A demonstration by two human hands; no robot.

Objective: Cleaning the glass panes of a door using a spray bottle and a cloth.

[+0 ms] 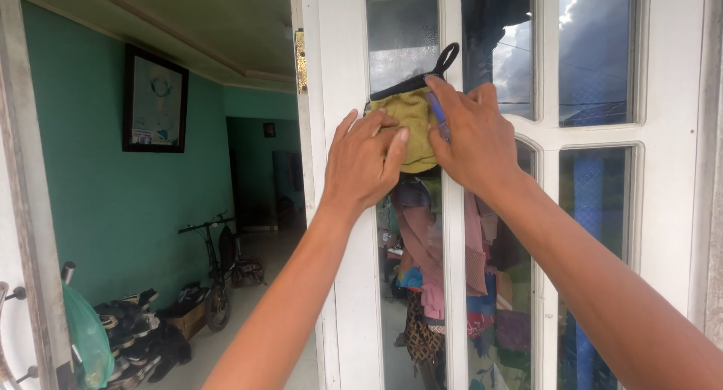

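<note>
1. The yellow-green cloth point(413, 126) with its black trim and black hanging loop point(447, 57) sits flat against a glass pane point(403, 36) of the white door point(678, 209), high up, around the level of the person's head; its loop points up and to the right, so the cloth's long axis runs roughly upright, tilted a little toward that side

2. Both hands are on it at once, one from each side: the left hand point(364, 164) lies against its lower left part, fingers held together and curled slightly, the tips pressing into the fabric

3. The right hand point(473, 138) covers its right edge, fingers laid flat and close together across the white bar between the panes, with what looks like a small blue thing point(439, 113) under the fingers; I cannot tell what it is

4. The cloth lies straight ahead of and above both forearms, between the two hands, neither hand clearly nearer; the right reaches higher up it, toward the trim

5. Whether either hand truly pinches the cloth or only presses it to the glass I cannot tell

6. In the panes there are reflections of sky and hung clothes; to the left, past the open door, a green wall point(98, 202) with a framed picture point(155, 99), a bicycle point(218, 266) and a heap of shoes point(135, 330) on the floor
</note>
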